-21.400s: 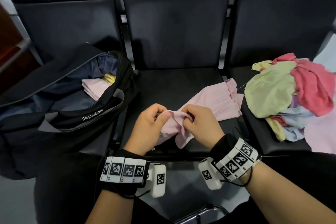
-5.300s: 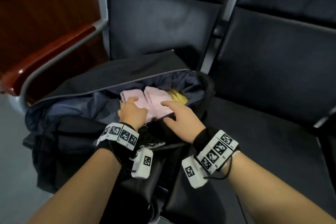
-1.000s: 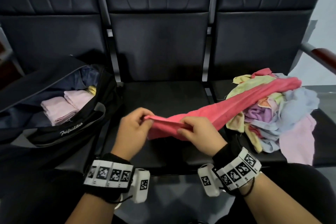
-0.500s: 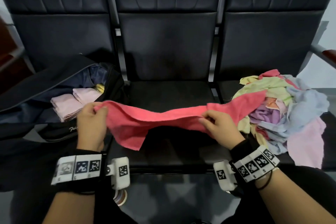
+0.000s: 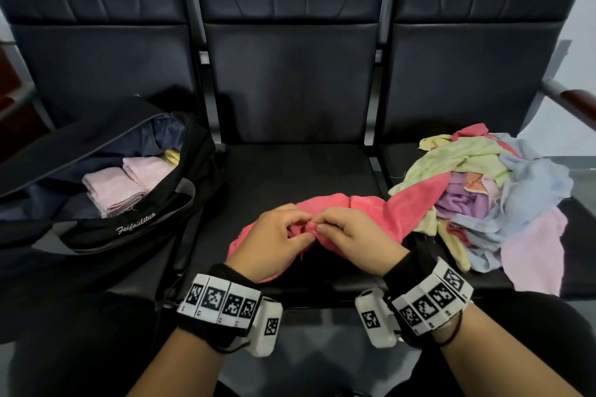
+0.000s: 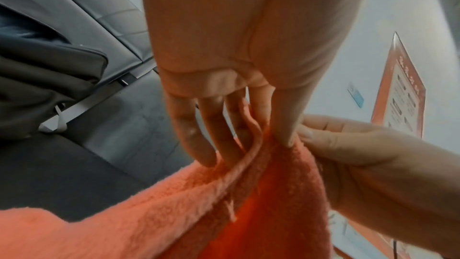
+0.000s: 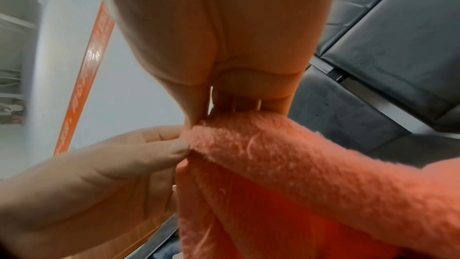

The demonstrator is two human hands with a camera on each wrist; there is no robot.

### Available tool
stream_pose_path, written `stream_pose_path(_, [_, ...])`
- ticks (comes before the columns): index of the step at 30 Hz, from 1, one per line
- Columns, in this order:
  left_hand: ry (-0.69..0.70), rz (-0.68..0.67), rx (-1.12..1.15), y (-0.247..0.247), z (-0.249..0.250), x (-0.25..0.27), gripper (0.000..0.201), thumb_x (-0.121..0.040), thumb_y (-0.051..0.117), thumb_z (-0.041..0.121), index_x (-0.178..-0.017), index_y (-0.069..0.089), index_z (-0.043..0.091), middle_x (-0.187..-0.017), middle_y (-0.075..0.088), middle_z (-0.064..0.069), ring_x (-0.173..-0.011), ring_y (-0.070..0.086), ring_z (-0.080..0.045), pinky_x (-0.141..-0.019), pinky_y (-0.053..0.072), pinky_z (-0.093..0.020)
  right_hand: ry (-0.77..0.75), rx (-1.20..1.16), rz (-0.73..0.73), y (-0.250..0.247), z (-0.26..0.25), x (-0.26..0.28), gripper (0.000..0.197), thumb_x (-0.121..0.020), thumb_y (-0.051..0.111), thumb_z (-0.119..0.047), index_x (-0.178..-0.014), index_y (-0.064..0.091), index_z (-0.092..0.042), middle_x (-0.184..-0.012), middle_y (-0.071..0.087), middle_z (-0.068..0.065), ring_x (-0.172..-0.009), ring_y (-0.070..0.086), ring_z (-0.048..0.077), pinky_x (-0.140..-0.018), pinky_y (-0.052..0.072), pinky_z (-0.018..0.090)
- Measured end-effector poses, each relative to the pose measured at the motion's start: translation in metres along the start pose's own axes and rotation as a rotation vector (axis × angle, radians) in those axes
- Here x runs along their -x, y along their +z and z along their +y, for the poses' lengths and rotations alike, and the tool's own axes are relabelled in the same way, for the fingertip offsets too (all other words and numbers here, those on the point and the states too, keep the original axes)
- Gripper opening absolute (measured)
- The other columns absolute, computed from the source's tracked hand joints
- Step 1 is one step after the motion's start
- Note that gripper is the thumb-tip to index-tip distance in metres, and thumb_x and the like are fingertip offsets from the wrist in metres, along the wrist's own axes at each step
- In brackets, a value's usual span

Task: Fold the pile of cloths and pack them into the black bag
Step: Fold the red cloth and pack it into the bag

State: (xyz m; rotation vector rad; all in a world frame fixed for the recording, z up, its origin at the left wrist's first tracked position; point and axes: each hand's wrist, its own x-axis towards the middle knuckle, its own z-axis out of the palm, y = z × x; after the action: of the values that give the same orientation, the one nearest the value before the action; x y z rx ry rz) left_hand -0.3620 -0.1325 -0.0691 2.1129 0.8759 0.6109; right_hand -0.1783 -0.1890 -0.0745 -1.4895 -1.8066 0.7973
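Observation:
A coral-pink cloth (image 5: 371, 209) lies bunched over the middle seat, its far end trailing onto the pile of cloths (image 5: 493, 193) on the right seat. My left hand (image 5: 277, 235) and right hand (image 5: 348, 232) meet above the seat's front, and both pinch the cloth's edge close together. In the left wrist view my left hand (image 6: 261, 141) pinches the pink cloth (image 6: 174, 214) between thumb and fingers. In the right wrist view my right hand (image 7: 206, 117) grips the same cloth (image 7: 298, 164). The open black bag (image 5: 106, 229) stands on the left seat with folded pale pink cloths (image 5: 113, 190) inside.
Three black padded seats (image 5: 290, 171) stand in a row with metal dividers between them. A wooden armrest (image 5: 577, 100) sticks out at the far right. A pale pink cloth (image 5: 532, 255) hangs over the right seat's front edge. My dark-clothed legs fill the bottom.
My hands held the pink cloth stretched wide half a second ago. They have come together at the centre, and the cloth now sags bunched on the seat.

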Motion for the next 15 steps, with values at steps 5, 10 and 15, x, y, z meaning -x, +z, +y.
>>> stream_pose_path(5, [-0.036, 0.167, -0.038, -0.001, -0.005, 0.003, 0.007, -0.08, 0.081, 0.014, -0.076, 0.075, 0.014, -0.08, 0.068, 0.002, -0.08, 0.066, -0.013, -0.08, 0.051, -0.036, -0.018, -0.045, 0.025, 0.0, 0.0, 0.005, 0.008, -0.092, 0.066, -0.015, -0.093, 0.072, -0.019, -0.081, 0.072, -0.002, -0.076, 0.065, 0.014, -0.071, 0.052, 0.028])
stream_pose_path(10, [-0.151, 0.511, 0.094, -0.026, -0.022, 0.006, 0.016, -0.079, 0.076, 0.003, -0.074, 0.072, 0.017, -0.077, 0.071, 0.005, -0.076, 0.066, -0.007, -0.077, 0.052, -0.028, 0.034, 0.171, -0.034, -0.006, 0.03, 0.013, 0.016, -0.089, 0.072, -0.019, -0.075, 0.066, -0.013, -0.066, 0.061, -0.009, -0.064, 0.052, 0.004, -0.066, 0.039, 0.015])
stream_pose_path(15, [-0.251, 0.904, 0.222, -0.077, -0.05, 0.009, 0.026, -0.082, 0.074, 0.005, -0.071, 0.067, 0.028, -0.059, 0.062, 0.015, -0.055, 0.052, 0.008, -0.063, 0.045, -0.016, 0.155, 0.241, 0.024, -0.027, 0.055, 0.019, 0.013, -0.086, 0.074, -0.022, -0.077, 0.069, -0.015, -0.068, 0.067, -0.001, -0.066, 0.061, 0.012, -0.068, 0.048, 0.031])
